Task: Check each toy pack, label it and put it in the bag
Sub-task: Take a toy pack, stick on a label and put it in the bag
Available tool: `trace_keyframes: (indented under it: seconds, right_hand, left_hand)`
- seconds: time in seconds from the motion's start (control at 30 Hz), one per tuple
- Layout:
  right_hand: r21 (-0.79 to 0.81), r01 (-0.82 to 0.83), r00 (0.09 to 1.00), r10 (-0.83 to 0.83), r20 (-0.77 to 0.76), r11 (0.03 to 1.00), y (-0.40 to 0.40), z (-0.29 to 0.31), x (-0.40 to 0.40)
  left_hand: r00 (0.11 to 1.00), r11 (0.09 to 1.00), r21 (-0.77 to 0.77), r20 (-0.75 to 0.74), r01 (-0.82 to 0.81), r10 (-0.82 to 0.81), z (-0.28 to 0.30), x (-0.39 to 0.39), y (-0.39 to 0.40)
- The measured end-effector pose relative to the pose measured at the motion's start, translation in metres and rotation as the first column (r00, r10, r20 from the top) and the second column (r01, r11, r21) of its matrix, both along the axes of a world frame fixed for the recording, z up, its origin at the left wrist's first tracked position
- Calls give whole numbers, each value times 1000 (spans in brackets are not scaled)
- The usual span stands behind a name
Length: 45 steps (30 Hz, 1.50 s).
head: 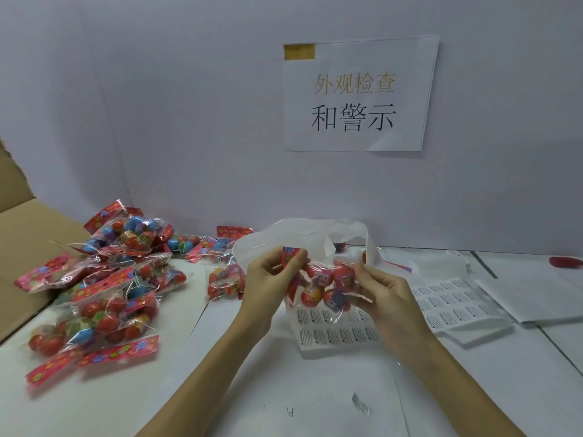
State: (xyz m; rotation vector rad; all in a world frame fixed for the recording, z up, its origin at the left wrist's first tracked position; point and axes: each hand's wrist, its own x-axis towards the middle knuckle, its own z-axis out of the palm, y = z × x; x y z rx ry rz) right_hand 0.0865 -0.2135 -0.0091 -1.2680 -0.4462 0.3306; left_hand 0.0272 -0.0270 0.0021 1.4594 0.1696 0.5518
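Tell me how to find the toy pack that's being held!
Find the paper sign on the wall, then look straight down to the white bag. Just before it, the left hand and right hand pinch one toy pack. All other packs lie on the table.
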Motion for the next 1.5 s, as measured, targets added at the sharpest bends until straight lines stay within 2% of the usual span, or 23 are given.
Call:
trace_keyframes:
  seconds: [0.07,0.13,0.2,0.3,0.4,0.47,0.57,0.67,0.77,0.83,0.93,1.0,1.1,1.3,1.5]
  right_hand:
    - [52,-20,996,24,-90,998,2,1,0]
    - [48,-31,995,35,-94,998,4,3,-2]
    - [-3,4,1000,-4,-20,1000,3,2,-3]
    - [-134,145,979,-122,164,980,-1,-3,-2]
    - [-62,176,972,-163,171,982,-3,-3,0]
    - [-22,144,963,-134,235,989,-5,-1,2]
    - [-29,80,931,-64,360,996,-5,1,4]
    - [-62,31,925,-6,379,998,-4,1,0]
    - [-99,-8,936,43,351,995,-6,-1,1]
    - [-69,-72,959,88,270,995,-6,0,1]
    - [83,-78,997,76,17,994,-1,4,-1]
    - [38,-55,996,58,-63,998,0,5,-3]
    - [-50,-92,995,90,-52,994,-1,6,-3]
    - [118,-98,971,121,-207,988,-1,5,-1]
    - [63,-95,980,104,-169,994,0,8,-5]
  left_hand:
    - [1000,1000,-1,5,-9,9,2,0,-2]
    - [1000,1000,-6,13,-18,18,2,0,-1]
    - [999,1000,2,19,-31,31,0,0,0]
    - [997,996,45,19,-74,73,-3,2,-1]
    - [992,984,128,37,-122,118,-9,6,3]
    - [985,975,146,39,-169,165,-9,5,5]
    - [986,983,77,9,-165,165,-5,5,9]
    - [1000,999,-54,-2,-3,2,-2,5,12]
    - [997,984,-163,-12,72,-75,-3,6,12]
    - [990,958,-254,-11,131,-138,-1,4,15]
    - [970,951,-201,-14,234,-242,1,2,20]
    - [960,955,-117,-35,272,-278,1,1,19]
    - [967,968,-19,-46,251,-252,0,0,16]
    - [986,986,-32,-23,162,-163,1,1,15]
    - [988,989,-8,45,147,-146,0,1,17]
